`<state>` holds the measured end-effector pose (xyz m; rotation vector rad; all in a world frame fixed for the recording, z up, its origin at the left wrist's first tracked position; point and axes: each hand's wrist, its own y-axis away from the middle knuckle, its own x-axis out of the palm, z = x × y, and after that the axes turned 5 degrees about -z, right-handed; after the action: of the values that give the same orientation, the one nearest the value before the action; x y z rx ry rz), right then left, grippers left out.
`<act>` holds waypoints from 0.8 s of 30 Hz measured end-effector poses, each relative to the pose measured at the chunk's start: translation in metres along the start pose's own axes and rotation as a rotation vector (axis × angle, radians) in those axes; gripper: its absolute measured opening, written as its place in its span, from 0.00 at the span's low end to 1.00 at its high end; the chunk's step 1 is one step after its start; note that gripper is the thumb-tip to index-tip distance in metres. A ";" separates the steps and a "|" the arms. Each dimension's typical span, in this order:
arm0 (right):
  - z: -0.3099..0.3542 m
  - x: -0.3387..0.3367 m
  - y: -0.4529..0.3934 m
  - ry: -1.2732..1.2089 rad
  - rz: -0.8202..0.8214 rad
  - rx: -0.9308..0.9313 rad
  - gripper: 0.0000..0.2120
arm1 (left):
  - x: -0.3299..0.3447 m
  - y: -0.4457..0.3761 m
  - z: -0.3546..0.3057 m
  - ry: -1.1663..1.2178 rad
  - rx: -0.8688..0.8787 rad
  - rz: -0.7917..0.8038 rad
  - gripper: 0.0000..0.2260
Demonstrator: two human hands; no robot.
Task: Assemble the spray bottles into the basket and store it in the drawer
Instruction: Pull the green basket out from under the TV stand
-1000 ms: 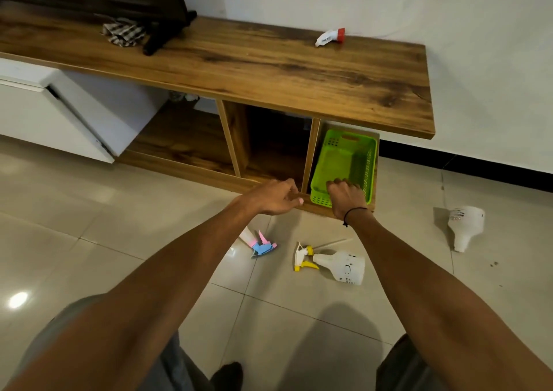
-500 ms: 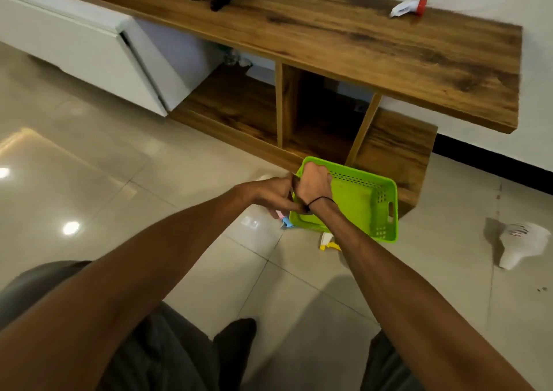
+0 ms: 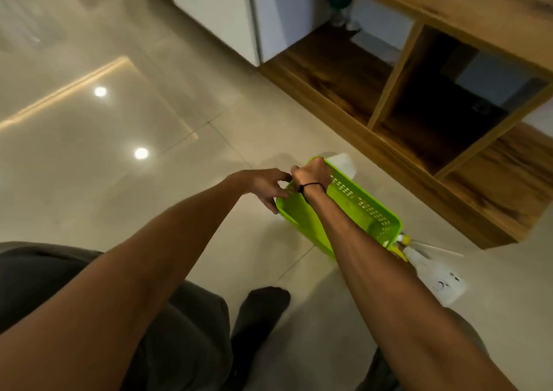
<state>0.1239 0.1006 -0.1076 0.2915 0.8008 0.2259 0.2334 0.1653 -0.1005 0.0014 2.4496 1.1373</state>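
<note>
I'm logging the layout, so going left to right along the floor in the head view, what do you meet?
Left hand → right hand → green basket → white spray bottle.

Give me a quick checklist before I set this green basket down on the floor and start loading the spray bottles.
1. Right hand grips the green basket rim: ok.
2. Left hand on the basket's near corner: ok, though how firm its grip is, cannot tell.
3. Basket holds nothing yet: ok.
4. Floor bare beside the basket: ok.
5. White spray bottle within reach, lying just past the basket: ok.
6. Other bottles and heads located: cannot tell, mostly hidden or out of view.
</note>
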 end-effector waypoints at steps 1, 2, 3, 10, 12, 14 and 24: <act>0.002 0.012 0.002 -0.006 0.017 0.000 0.08 | -0.002 0.000 0.011 0.044 -0.033 -0.017 0.22; 0.003 0.022 0.003 -0.018 0.029 0.011 0.09 | -0.007 -0.002 0.019 0.027 -0.032 -0.002 0.21; 0.004 0.034 0.004 -0.022 0.047 0.019 0.12 | -0.011 -0.002 0.028 -0.056 -0.030 0.047 0.19; 0.008 0.095 -0.015 -0.120 0.114 0.139 0.05 | -0.034 -0.039 0.062 -0.241 -0.044 0.072 0.13; 0.007 0.107 -0.023 -0.172 0.138 0.189 0.10 | -0.038 -0.050 0.066 -0.267 -0.048 0.088 0.16; 0.006 0.116 -0.029 -0.215 0.159 0.217 0.11 | -0.039 -0.057 0.068 -0.302 -0.066 0.098 0.22; 0.000 0.102 -0.052 -0.299 0.325 0.233 0.05 | -0.051 -0.070 0.078 -0.485 -0.010 -0.025 0.22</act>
<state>0.1972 0.0832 -0.1939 0.6608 0.4790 0.3849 0.3227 0.1666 -0.1761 0.2178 2.0077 0.9989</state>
